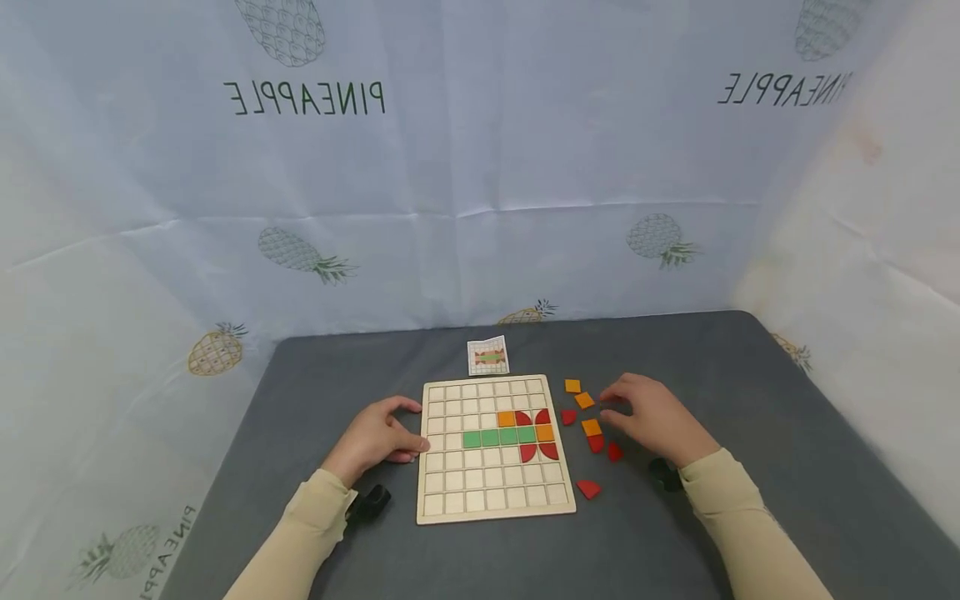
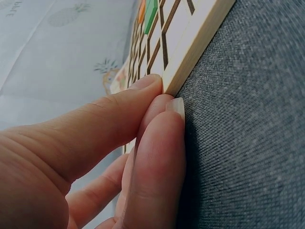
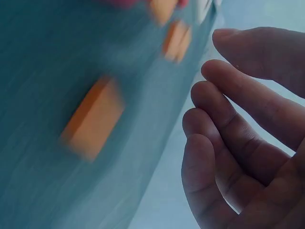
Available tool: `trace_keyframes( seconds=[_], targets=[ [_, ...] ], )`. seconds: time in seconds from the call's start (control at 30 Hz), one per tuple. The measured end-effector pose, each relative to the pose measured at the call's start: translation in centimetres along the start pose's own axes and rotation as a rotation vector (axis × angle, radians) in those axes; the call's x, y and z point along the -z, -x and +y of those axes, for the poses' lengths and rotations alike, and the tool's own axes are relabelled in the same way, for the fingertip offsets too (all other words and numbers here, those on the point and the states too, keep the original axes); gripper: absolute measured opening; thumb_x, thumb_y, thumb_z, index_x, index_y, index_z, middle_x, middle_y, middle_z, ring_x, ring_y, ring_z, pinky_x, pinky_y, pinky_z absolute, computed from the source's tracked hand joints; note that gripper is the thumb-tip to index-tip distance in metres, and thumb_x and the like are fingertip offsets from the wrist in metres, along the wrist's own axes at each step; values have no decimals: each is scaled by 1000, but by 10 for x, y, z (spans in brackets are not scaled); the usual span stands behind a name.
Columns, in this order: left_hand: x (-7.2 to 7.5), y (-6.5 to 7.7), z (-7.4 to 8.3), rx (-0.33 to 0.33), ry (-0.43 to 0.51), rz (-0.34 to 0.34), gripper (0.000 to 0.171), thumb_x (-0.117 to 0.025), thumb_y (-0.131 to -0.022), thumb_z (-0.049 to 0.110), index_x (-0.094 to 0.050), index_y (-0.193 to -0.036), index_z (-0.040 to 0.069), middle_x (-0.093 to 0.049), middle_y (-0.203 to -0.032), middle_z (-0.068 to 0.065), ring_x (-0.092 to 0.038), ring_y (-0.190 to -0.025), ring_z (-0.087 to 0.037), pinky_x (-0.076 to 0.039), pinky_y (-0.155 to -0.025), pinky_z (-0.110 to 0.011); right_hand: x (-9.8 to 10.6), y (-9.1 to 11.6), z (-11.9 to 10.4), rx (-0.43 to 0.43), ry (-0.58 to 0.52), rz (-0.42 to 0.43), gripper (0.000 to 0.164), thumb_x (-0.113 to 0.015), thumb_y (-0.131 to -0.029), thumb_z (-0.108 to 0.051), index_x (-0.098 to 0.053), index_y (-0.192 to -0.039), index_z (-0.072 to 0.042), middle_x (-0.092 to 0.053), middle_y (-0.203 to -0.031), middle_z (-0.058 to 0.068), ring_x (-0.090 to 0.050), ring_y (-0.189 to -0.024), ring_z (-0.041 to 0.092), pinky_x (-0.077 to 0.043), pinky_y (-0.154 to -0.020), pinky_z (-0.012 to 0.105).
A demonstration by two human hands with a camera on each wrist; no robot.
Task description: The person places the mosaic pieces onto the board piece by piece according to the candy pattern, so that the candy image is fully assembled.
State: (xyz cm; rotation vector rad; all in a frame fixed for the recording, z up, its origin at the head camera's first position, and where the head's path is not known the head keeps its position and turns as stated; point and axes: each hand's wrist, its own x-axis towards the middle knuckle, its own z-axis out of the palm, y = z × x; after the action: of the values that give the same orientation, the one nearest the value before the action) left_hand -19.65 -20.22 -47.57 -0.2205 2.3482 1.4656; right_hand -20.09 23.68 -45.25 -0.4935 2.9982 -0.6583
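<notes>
A square wooden grid board (image 1: 453, 481) lies on the table. A row of green square tiles (image 1: 489, 437) runs across it, with orange squares (image 1: 506, 418) and red rounded pieces (image 1: 528, 452) set around the row's right end. My left hand (image 1: 375, 433) holds the board's left edge. In the left wrist view its thumb (image 2: 147, 82) presses the rim from above, while the fingers (image 2: 159, 148) bend against the side. To the right, my right hand (image 1: 651, 414) hovers beside loose orange tiles (image 1: 584, 401), fingers (image 3: 228, 124) loosely bent around nothing.
Loose red pieces (image 1: 588, 489) lie right of the board, some near the orange tiles. Behind the board is a small printed pattern card (image 1: 488, 357). The dark grey table (image 1: 360, 367) meets a pineapple-print curtain (image 1: 420, 250) at the back.
</notes>
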Motion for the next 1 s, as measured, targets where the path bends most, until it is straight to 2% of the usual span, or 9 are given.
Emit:
trace_keyframes(
  seconds=[0.2, 0.53, 0.73, 1.0],
  targets=[
    [5, -1, -3, -10, 15, 3, 68, -98, -79, 13, -67, -140, 17, -72, -88, -16, -77, -73, -23, -68, -67, -36, 8, 19, 33, -3, 24, 1, 22, -87, -93, -21, -82, -113, -12, -72, -103, 0, -71, -98, 23, -64, -89, 53],
    [0, 1, -2, -11, 14, -6, 68, -98, -79, 13, -67, -139, 17, -71, -87, -15, -76, -72, -24, -68, -68, -36, 7, 34, 51, -48, 13, -51, 22, -89, -91, -23, -82, -110, -15, -73, -103, 0, -70, -95, 21, -64, -83, 51],
    [1, 1, -1, -6, 23, -15, 68, -98, -79, 13, -67, -139, 17, -73, -90, -15, -77, -74, -23, -68, -69, -35, 6, 34, 50, -63, 15, -55, 20, -89, -91, -21, -82, -109, -14, -73, -103, 1, -71, -95, 21, -64, -84, 52],
    [1, 1, -2, -5, 25, -10, 68, -98, -78, 11, -67, -138, 16, -72, -89, -15, -77, -72, -22, -68, -67, -35, 3, 21, 25, -37, 20, -37, 19, -88, -91, -22, -83, -108, -14, -72, -100, -3, -68, -92, 16, -64, -85, 49]
  ],
)
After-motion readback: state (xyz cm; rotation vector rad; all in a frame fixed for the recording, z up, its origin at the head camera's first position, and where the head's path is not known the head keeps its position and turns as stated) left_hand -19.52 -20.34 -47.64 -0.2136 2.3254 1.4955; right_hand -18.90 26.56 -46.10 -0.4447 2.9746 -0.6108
